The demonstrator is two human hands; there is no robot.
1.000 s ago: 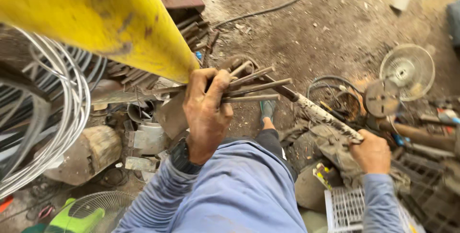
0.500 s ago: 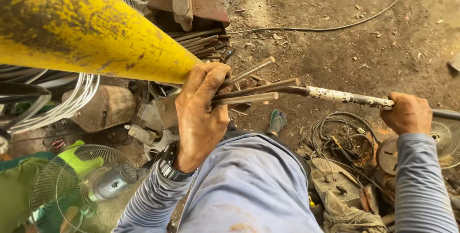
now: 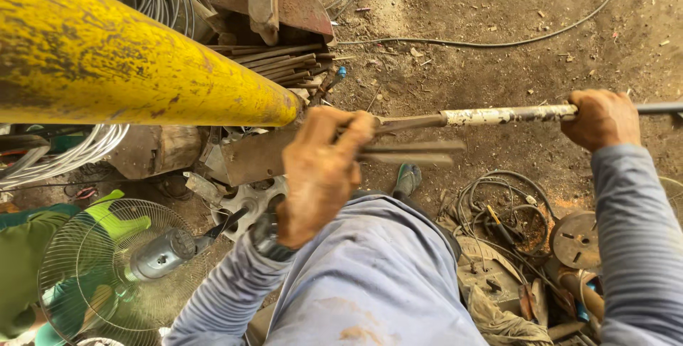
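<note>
rusty matt metal rods point(image 3: 416, 152), long bar point(image 3: 498, 114) — flaking white paint, yellow pipe point(image 3: 128, 68) — scuffed, rough

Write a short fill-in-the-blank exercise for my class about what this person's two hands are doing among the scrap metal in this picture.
1. The left hand grips a bundle of thin metal ____.
2. The right hand holds a long rod whose flaking paint is ____.
3. The thick pipe at upper left is painted ____.
4. The fan at lower left has a wire ____.

Missing words: rods; white; yellow; guard
</note>
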